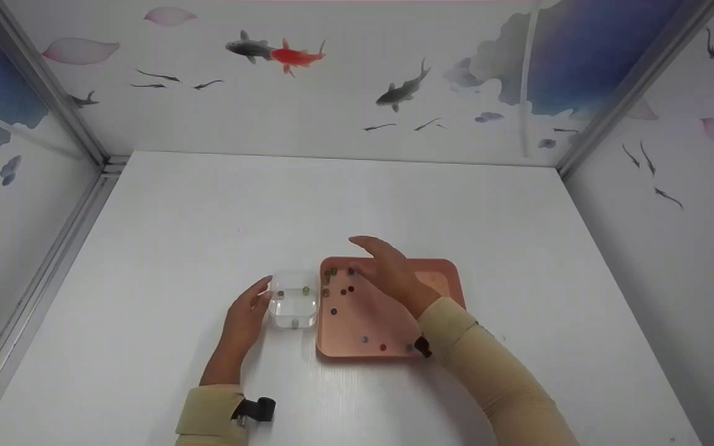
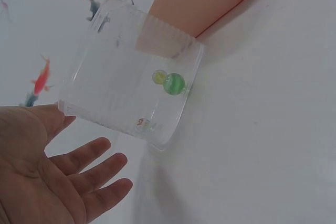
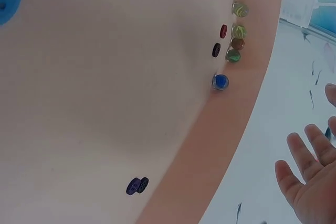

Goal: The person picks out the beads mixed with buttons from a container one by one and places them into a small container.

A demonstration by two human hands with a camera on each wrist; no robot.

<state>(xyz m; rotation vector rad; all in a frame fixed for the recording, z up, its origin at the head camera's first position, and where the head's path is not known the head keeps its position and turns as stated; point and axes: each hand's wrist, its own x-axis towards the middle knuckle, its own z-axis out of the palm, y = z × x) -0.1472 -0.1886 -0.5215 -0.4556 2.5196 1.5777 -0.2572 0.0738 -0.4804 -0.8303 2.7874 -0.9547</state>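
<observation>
Head view: fingers (image 1: 357, 240) over pink tray (image 1: 450, 272)

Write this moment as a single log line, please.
left hand: open beside clear box | right hand: open over pink tray | marbles: in both

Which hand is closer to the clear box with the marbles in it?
Left. The left hand is right beside the clear box, fingertips at its left wall. The right hand hovers over the pink tray, on the box's other side and farther off.
</observation>
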